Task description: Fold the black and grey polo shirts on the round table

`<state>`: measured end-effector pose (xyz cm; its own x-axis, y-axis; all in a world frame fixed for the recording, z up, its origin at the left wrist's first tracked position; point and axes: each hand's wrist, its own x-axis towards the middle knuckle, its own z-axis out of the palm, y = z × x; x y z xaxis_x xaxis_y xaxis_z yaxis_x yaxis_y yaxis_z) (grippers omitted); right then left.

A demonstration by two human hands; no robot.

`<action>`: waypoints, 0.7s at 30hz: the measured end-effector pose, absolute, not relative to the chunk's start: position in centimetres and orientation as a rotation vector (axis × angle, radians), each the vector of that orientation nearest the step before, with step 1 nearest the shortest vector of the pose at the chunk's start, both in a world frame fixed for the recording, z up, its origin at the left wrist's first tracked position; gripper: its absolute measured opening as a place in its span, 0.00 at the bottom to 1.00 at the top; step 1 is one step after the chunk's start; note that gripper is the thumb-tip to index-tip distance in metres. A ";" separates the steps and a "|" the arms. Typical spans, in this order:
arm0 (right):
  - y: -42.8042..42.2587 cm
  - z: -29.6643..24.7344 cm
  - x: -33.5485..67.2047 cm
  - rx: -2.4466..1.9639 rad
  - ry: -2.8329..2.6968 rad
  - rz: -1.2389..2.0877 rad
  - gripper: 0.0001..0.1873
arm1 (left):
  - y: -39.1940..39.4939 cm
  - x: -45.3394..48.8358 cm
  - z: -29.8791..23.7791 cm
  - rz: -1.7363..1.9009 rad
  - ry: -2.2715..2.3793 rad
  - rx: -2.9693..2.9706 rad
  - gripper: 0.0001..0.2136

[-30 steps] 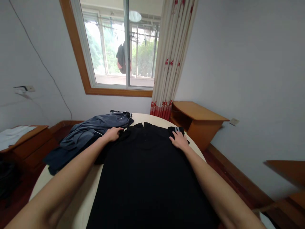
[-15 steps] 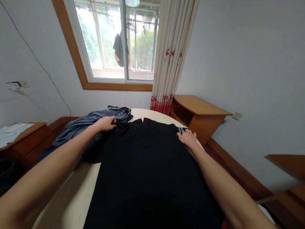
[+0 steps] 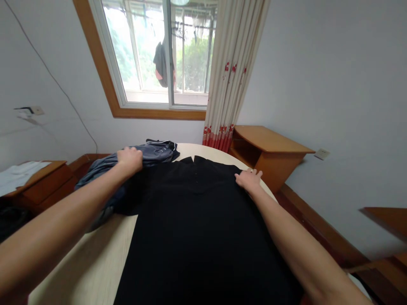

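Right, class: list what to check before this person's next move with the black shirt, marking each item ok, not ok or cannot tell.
1. Black shirt spread flat, collar at the far side: ok.
2. Right hand flat on the shirt's right shoulder: ok.
3. Left hand curled where the shirt meets the blue-grey garment; which cloth it grips: cannot tell.
4. Shirt's left sleeve apart from that garment: not ok, they touch.
5. Whole shirt supported by the table: cannot tell, near hem out of view.
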<state>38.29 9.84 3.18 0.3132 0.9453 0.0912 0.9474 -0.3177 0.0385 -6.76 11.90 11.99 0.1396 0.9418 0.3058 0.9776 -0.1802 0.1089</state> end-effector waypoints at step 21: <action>11.8 -0.1 33.0 -2.118 -2.045 0.164 0.37 | 14.1 4.3 0.9 -0.471 -1.976 -2.481 0.31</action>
